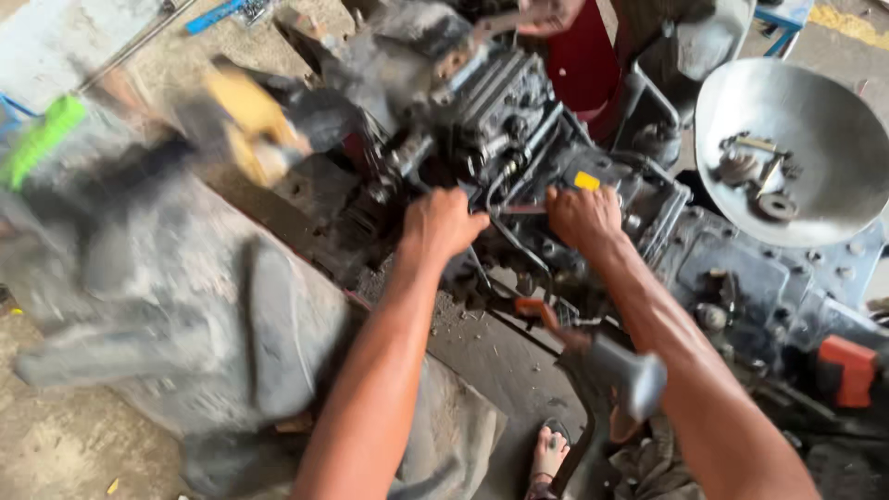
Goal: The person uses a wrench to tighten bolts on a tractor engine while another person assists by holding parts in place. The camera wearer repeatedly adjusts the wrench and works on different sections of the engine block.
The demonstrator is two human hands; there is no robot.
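On top of the greasy engine (519, 157), at the middle of the view, both of the person's hands press down side by side. The left hand (443, 222) is clenched over dark parts near a thin curved pipe (505, 231); whether it grips a tool or only the metal cannot be told. The right hand (582, 215) lies knuckles-up just beside a small yellow tag (586, 181), fingers curled onto the casing, and what it holds, if anything, is hidden.

Judging from this, the main risk is a slip: the surfaces look oily, and a hand pushed hard could skid onto sharp brackets or bolt heads. The thin pipe between the hands could bend if leaned on. A bare foot in a sandal (548, 454) stands below the bench edge, right under a grey hammer-like tool (630, 375) that rests near the edge, so a knock could drop it on the toes. Loose nuts and washers sit in a metal bowl (833, 176) to the right, well apart from the hands and tilted, and could spill if bumped.

The engine looks black with grime, crowded with pipes, ribbed housings and bolts, with a grey cover plate (732, 268) on its right side. The left of the view is blurred, showing a grey cloth (185, 306) and a green handle (42, 139)
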